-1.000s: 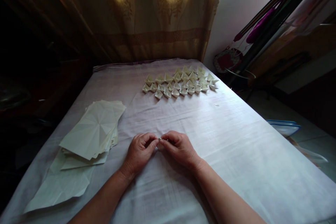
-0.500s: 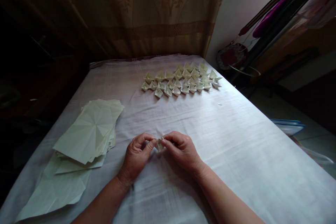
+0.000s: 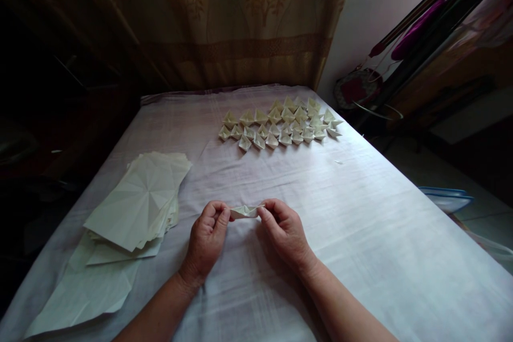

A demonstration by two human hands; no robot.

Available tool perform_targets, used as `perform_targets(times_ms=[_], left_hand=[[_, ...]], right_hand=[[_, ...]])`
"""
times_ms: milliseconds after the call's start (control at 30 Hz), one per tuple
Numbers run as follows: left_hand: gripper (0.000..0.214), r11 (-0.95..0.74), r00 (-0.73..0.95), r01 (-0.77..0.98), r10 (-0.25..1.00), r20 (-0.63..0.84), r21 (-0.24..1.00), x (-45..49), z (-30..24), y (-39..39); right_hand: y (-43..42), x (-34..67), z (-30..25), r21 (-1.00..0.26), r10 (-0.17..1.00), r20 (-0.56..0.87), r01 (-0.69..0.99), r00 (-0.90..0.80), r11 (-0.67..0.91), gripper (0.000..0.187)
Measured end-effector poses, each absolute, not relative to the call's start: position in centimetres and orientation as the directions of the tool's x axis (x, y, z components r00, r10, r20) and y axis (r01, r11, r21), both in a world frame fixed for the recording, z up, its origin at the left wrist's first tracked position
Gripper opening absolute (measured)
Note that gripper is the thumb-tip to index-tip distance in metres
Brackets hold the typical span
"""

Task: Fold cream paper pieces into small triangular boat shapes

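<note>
A small folded white paper boat [image 3: 245,211] is stretched between my two hands, just above the cloth-covered table [image 3: 360,214]. My left hand [image 3: 209,238] pinches its left tip with thumb and fingers closed. My right hand [image 3: 285,231] pinches the right tip the same way. Both forearms reach in from the near edge. Farther back on the table lie several finished paper boats [image 3: 280,124] in rows.
A stack of creased white paper sheets [image 3: 138,202] lies at the left of the table, over a larger sheet [image 3: 84,291]. A brown curtain [image 3: 240,21] hangs behind. Rods and a frame [image 3: 420,21] lean at the right; a blue-rimmed tray [image 3: 447,197] sits beside the table.
My hands have drawn apart, pulling the small folded paper out from a tight bunch into a long boat shape. The view has shifted slightly.
</note>
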State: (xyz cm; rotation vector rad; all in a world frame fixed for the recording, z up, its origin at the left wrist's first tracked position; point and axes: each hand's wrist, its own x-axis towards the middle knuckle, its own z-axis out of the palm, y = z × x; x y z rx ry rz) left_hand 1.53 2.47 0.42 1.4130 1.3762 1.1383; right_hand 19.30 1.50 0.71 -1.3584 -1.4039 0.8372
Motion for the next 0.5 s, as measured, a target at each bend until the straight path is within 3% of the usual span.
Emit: perform_targets(times_ms=[100,200,367,500], left_hand=[[0.025,-0.031,-0.011,0.23,0.999,0.035,0.973,1.4,0.3,2.4],[0.024,-0.119,0.039,0.346,0.993,0.113,0.931,1.0,0.3,2.4],[0.028,-0.503,0.279,0.586,0.861,0.425,0.635,0.2,0.6,2.4],[0.014,-0.589,0.362,0.686,0.785,0.502,0.427,0.1,0.8,2.4]], right_hand=[[1.5,19.4,0.5,-0.931,0.972,0.202,0.332,0.117,0.153,0.021],[1.6,19.5,0.2,-0.912,0.964,0.237,0.37,0.123,0.177,0.018],[1.6,19.5,-0.2,-0.887,0.961,0.27,0.406,0.065,0.222,0.013],[1.5,19.5,-0.3,-0.849,0.945,0.326,0.441,0.003,0.291,0.012]])
